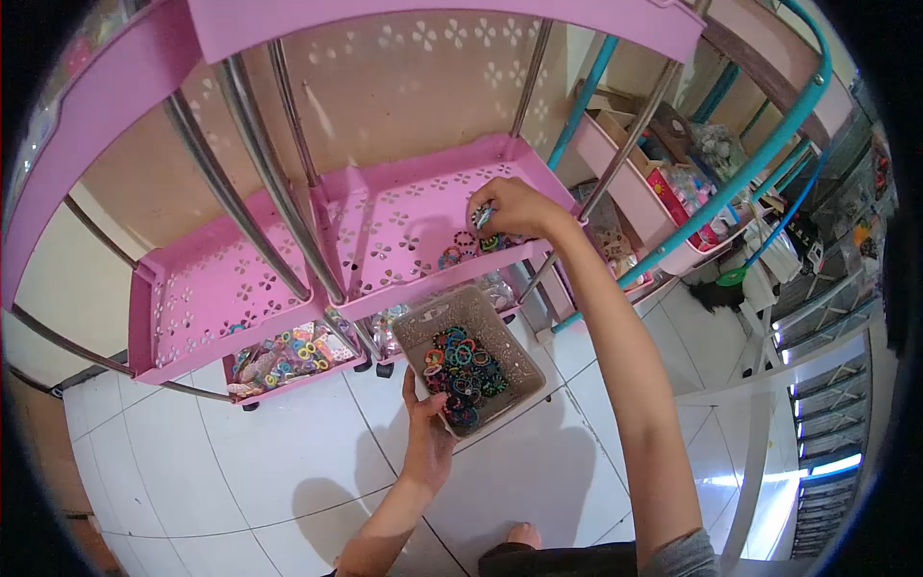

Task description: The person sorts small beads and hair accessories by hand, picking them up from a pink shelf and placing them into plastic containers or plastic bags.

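My left hand (430,428) grips the near left side of a grey-brown plastic basket (511,358), its thumb over the rim. Many small coloured hair ties (467,370) lie heaped inside the basket, mostly dark with green, red and blue ones. Over the right end of a pink trolley shelf (385,231), my right hand (519,208) is closed, with hair ties (484,214) showing at its fingertips. Below that hand, a few loose hair ties (450,257) rest on the shelf near its front edge.
Another pink shelf (207,288) stands to the left, above a lower tray of colourful items (288,361). Metal posts (279,183) rise between the shelves. On the right is a teal-framed rack (711,207) with packed goods. White tiles (260,462) cover the floor.
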`<state>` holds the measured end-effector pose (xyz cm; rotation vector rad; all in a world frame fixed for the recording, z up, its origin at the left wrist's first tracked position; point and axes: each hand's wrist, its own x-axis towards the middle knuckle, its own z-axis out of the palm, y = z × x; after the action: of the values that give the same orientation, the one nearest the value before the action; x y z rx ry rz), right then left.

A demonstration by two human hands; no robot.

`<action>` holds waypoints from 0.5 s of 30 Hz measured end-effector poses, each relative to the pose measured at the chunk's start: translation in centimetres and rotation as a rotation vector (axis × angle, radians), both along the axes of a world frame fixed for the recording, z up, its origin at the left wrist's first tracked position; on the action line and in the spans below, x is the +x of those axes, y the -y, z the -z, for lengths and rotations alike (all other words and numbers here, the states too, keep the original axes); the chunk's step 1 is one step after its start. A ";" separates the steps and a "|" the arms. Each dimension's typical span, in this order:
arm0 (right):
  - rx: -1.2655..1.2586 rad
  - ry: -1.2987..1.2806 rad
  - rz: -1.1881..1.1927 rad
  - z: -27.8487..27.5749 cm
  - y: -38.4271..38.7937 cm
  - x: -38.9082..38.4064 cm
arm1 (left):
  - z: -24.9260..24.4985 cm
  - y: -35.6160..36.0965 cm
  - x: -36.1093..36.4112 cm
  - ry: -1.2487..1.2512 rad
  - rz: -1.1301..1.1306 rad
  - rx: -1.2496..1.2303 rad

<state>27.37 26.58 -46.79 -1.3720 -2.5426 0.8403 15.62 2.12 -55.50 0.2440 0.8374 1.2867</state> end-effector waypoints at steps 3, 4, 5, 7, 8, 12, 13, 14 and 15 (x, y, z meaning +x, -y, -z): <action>0.010 -0.224 -0.039 0.4 -0.5 0.6 | 0.7 -0.2 -0.1 0.003 -0.053 -0.018; 0.002 -0.227 -0.038 0.3 -0.4 0.8 | 0.7 -0.3 -0.2 -0.001 -0.053 -0.025; 0.002 -0.350 -0.073 0.0 -0.3 1.1 | 0.5 -0.4 -0.2 -0.023 -0.061 -0.035; -0.012 -0.521 -0.117 -2.0 1.3 1.3 | 0.3 -0.6 -0.2 -0.043 -0.070 -0.050; -0.021 -0.572 -0.125 -3.3 2.6 1.4 | 0.1 -0.9 -0.3 0.008 -0.052 -0.033; -0.101 -0.503 -0.368 -5.0 7.0 1.6 | 0.3 -1.8 -0.2 0.124 -0.034 0.051; -0.124 -0.439 -0.396 -4.8 8.1 1.3 | 0.1 -1.8 -0.1 0.123 -0.034 0.057; -0.145 -0.374 -0.423 -4.3 9.2 0.9 | -0.2 -1.8 0.0 0.136 -0.032 0.040; -0.101 -0.299 -0.444 -3.4 10.2 0.6 | -0.3 -1.9 0.1 0.150 -0.033 0.024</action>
<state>27.93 16.36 -43.41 -0.6349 -2.6186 1.1562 15.73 4.05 -55.18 0.1515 0.7009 1.3291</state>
